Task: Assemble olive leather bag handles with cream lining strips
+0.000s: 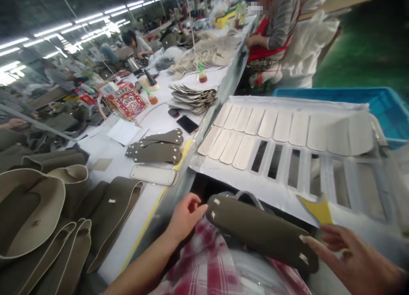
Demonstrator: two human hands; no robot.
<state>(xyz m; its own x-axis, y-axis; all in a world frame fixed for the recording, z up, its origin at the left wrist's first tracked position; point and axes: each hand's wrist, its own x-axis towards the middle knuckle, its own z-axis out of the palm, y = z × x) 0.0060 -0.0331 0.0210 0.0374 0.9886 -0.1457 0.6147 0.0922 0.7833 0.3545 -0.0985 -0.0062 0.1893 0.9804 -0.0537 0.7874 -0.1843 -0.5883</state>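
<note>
A dark olive strip (pixel 258 231) with rounded ends lies slantwise across my lap, with small white tabs near both ends. At its left end, my left hand (pixel 188 216) is closed, thumb and fingers gripping the edge. Over the other end, my right hand (pixel 358 250) has its thumb tip by a white tab. Its curled fingers appear closed around a flat yellow notched piece (pixel 319 207), which sticks out beyond them; the grip is partly hidden and blurred. Just past the strip stands a white rack (pixel 217 171) bearing rows of pale rounded panels (pixel 275 124).
On the white table, olive strips (pixel 156 146), a pale strip (pixel 153 175), a phone (pixel 187 124) and stacked pieces (pixel 191 99) lie to the left. Large olive pieces (pixel 111 218) crowd the near left. A blue crate (pixel 383 103) stands behind the rack. A co-worker (pixel 277 27) sits beyond.
</note>
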